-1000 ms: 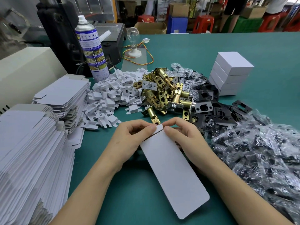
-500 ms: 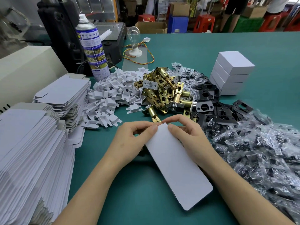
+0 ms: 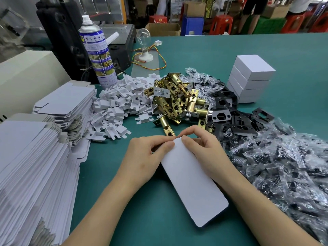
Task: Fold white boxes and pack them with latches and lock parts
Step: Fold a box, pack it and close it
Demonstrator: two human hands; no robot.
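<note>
Your left hand (image 3: 142, 157), right hand (image 3: 207, 153) pinch flat box blank (image 3: 193, 189) — unfolded; finished boxes (image 3: 252, 77) at 2 o'clock, latches (image 3: 177, 103) at 12 loose.

I'm at a packing bench (image 3: 230, 50) in a factory workshop. Flat boxes (image 3: 26, 166) are stacked at 9 o'clock, with a heap of brass latches (image 3: 177, 100) at 12. Black plates (image 3: 220, 116) and bagged screws (image 3: 284, 166) run from 1 to 4, with finished boxes (image 3: 252, 80) at 1 and a spray can (image 3: 97, 50) at 11. Beyond the bench at 12 stand cartons (image 3: 163, 29) and red stools (image 3: 221, 23).
</note>
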